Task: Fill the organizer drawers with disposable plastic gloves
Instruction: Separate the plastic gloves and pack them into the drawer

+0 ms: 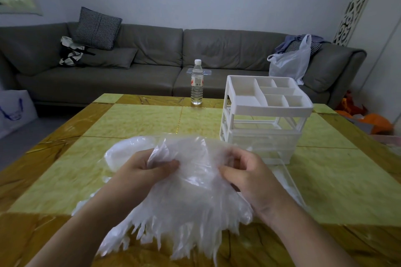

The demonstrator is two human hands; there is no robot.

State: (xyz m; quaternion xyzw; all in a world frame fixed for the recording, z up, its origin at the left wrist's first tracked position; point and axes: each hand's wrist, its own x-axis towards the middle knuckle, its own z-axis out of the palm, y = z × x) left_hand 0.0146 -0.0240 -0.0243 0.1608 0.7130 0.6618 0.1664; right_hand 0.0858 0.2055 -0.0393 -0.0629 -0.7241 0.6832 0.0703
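Observation:
A big bundle of thin clear plastic gloves (186,208) hangs between my hands above the near part of the table, glove fingers dangling towards me. My left hand (149,169) pinches a crumpled fold at the bundle's top left. My right hand (247,171) grips the bundle's right side with curled fingers. The white drawer organizer (263,115) stands on the table at the right, behind my right hand, with a divided tray on top. A clear drawer (288,180) lies pulled out on the table in front of it, partly hidden by my right hand and the gloves.
A water bottle (197,83) stands at the far edge of the yellow tiled table (134,119). Behind it runs a grey sofa (152,58) with cushions, and a white plastic bag (291,60) at its right end.

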